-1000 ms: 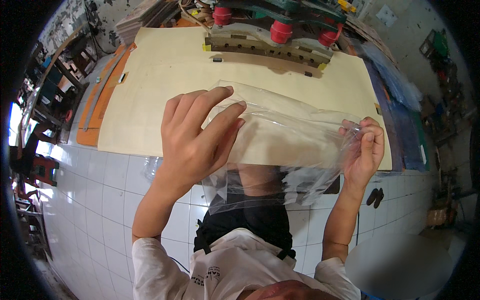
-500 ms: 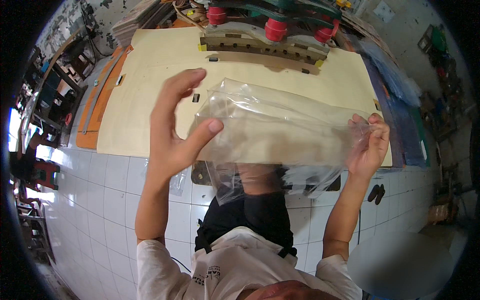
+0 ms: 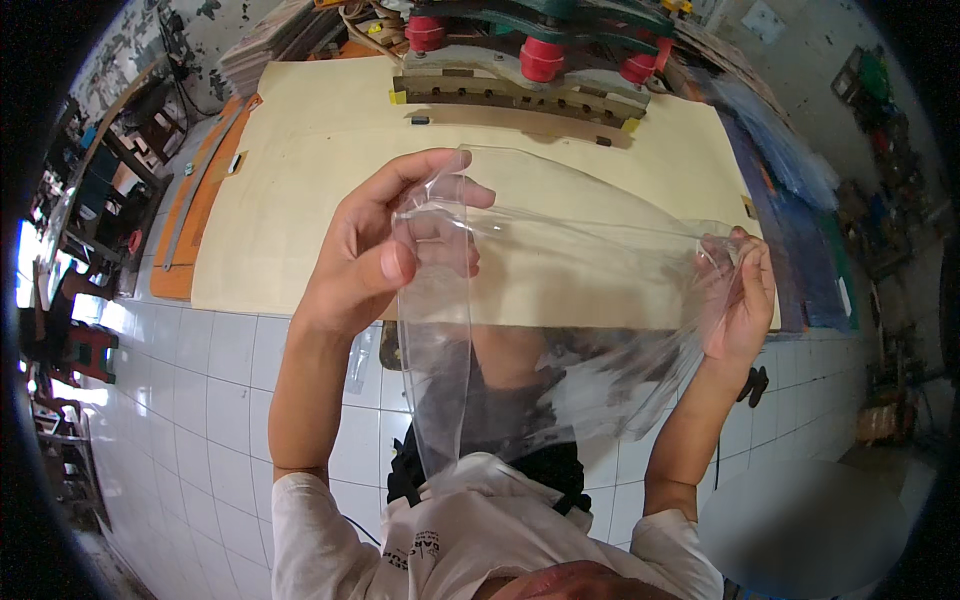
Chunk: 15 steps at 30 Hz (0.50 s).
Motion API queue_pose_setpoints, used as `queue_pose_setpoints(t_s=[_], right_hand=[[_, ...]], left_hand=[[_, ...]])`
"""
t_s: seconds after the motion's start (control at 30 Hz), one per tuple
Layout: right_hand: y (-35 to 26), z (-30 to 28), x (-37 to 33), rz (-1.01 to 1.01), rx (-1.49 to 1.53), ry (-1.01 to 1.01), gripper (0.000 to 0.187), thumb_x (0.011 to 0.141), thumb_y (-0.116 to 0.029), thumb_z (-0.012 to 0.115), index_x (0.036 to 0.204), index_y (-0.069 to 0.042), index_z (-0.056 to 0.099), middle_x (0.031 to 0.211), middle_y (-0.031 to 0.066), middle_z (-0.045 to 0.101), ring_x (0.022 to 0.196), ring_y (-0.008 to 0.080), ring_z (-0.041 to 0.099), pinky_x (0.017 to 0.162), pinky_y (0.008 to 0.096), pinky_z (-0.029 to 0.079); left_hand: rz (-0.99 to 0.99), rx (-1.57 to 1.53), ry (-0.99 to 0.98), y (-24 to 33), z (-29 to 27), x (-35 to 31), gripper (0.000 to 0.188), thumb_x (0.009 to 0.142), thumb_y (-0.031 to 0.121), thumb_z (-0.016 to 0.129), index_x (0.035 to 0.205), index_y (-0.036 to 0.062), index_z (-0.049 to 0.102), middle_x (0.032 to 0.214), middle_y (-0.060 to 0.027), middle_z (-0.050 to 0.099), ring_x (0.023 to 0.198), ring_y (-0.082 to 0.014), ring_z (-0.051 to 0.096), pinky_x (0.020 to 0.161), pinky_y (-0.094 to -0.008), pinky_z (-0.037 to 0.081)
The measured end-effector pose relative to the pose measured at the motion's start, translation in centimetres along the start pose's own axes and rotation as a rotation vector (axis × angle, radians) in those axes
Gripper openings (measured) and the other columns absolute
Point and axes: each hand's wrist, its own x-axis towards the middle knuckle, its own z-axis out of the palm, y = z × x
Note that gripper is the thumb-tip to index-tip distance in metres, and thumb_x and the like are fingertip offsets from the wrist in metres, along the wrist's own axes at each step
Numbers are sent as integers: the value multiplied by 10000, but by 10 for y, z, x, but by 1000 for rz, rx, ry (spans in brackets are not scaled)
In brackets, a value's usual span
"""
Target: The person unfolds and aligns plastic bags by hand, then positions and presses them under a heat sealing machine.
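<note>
Nearest, a white shirt (image 3: 500, 525) is bearing small dark lettering on its chest, above dark shorts (image 3: 570, 472).

Over the lap and the near edge of a cream sheet (image 3: 285, 215), clear plastic (image 3: 575, 250) is hanging between the two hands, its lower part drooping past that edge. The left hand (image 3: 352, 245) is what has just changed: half a second ago it was standing clear of the plastic, and now it is reaching around the left edge, thumb on the near side, fingers showing through the film. Thumb and fingers are staying spread, so the hand is cradling rather than pinching. The right hand (image 3: 742, 310) is grasping the gathered right end, as it was earlier. For the handling, this is meaning that both ends are now being attended to, with the left edge standing up as a flat band.

Beyond, small dark pieces are lying on the cream sheet, before a metal bar (image 3: 520, 92) with red knobs (image 3: 541, 60) above it. Bluish plastic (image 3: 790, 160) is lying at the right.

Beyond the shirt, no writing is showing legibly.
</note>
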Motion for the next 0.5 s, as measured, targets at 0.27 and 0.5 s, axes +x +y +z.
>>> queue_pose_setpoints(t_s=[0.27,0.5], right_hand=[[-4,-1,-2,-24,2,18,172,1019,-198,560,993,-28,545,1146,104,520,1014,312,649,817,409,578],[-4,2,-5,-59,-10,2,180,1019,-204,563,967,-32,558,1130,102,541,1008,324,655,809,413,593]], left_hand=[[-15,43,9,3,6,-5,1127,669,646,821,1441,-51,389,1247,-293,588,792,-270,674,749,-385,569],[7,117,27,4,3,-12,1070,691,620,778,1438,-47,401,1296,-299,566,996,-311,667,896,-418,535]])
